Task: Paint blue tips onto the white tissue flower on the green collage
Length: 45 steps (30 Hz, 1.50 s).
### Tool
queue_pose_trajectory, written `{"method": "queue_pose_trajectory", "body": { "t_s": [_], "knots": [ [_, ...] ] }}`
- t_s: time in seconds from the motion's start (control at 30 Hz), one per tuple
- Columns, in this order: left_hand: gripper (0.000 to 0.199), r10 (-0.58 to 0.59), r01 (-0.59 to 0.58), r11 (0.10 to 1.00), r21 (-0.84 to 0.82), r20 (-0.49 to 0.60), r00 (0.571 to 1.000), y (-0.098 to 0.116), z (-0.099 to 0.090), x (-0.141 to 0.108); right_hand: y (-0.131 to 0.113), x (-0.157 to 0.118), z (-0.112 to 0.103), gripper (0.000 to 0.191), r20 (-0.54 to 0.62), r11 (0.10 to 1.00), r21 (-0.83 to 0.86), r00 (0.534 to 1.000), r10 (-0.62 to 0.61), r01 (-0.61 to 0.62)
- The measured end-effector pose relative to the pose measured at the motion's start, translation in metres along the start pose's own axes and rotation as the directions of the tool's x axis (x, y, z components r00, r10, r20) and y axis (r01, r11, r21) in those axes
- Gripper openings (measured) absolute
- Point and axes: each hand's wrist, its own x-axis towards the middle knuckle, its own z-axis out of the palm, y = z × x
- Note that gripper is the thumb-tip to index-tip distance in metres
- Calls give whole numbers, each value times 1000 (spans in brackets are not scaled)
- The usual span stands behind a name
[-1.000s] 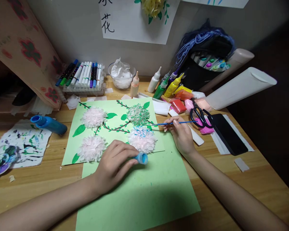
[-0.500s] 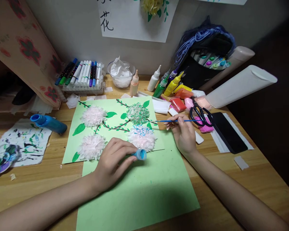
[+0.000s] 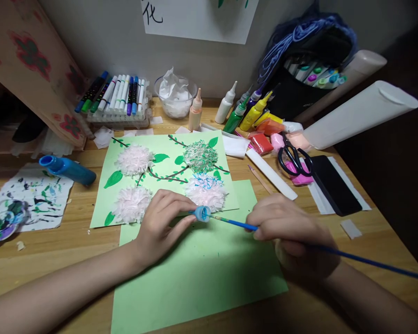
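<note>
The left hand (image 3: 167, 219) pinches a blue cap (image 3: 202, 213); right of it, the right hand (image 3: 292, 229) pinches a paintbrush (image 3: 236, 223) (tip at the cap).

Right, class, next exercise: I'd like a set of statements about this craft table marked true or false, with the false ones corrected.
1. The right hand holds a blue paintbrush. True.
2. The brush tip touches a flower. False: it is at the mouth of the small container in the left hand.
3. All four paper flowers are plain pink. False: the upper-right flower shows green, and the lower-right flower has blue on its upper part.
4. The markers lie left of the clear bowl in the picture. True.
5. The blue bottle is capped. False: the blue bottle has an open mouth.
6. The black phone lies right of the scissors. True.
</note>
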Motion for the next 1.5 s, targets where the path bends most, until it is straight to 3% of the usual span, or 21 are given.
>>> {"method": "queue_pose_trajectory", "body": {
  "t_s": [0.07, 0.3, 0.6, 0.7, 0.77, 0.83, 0.93, 1.07, 1.33, 1.5],
  "knots": [
    [14, 7, -7, 1000, 2, 4, 1000, 1, 0, 1, -2, 0, 4, 31, 32, 998, -26, 998, -53, 54],
    [11, 14, -14, 1000, 2, 8, 1000, 1, -1, 1, -4, 4, 8, 30, 120, 997, -68, 992, 43, -35],
    [13, 16, -15, 1000, -7, 26, 1000, 1, -1, 0, 3, 0, 8, 29, 15, 960, 170, 975, 224, -223],
    [14, 25, -25, 1000, -11, 19, 1000, 0, -1, 0, 11, 5, 7, 30, -223, 924, 320, 931, 289, -210],
    [15, 21, -20, 1000, -12, 13, 1000, 0, -1, 0, 23, 7, 7, 28, -432, 922, 352, 846, 312, -161],
    [14, 11, -11, 1000, -16, 10, 1000, 1, -1, 0, 39, 7, 7, 25, -540, 926, 343, 774, 331, -158],
    [11, 11, -11, 1000, -30, 9, 1000, 2, -1, 0, 65, 0, 9, 19, -490, 902, 346, 771, 407, -257],
    [9, -6, 6, 1000, -17, 8, 1000, 3, -2, 0, 89, -10, 15, 20, -352, 807, 435, 749, 561, -400],
    [11, -8, 8, 1000, -18, 24, 1000, 0, -1, -2, 92, -11, 17, 23, -309, 753, 475, 715, 627, -455],
    [10, -14, 15, 1000, -10, 24, 1000, 1, -2, -2, 92, -10, 18, 24, -291, 758, 463, 729, 620, -460]
  ]
}}
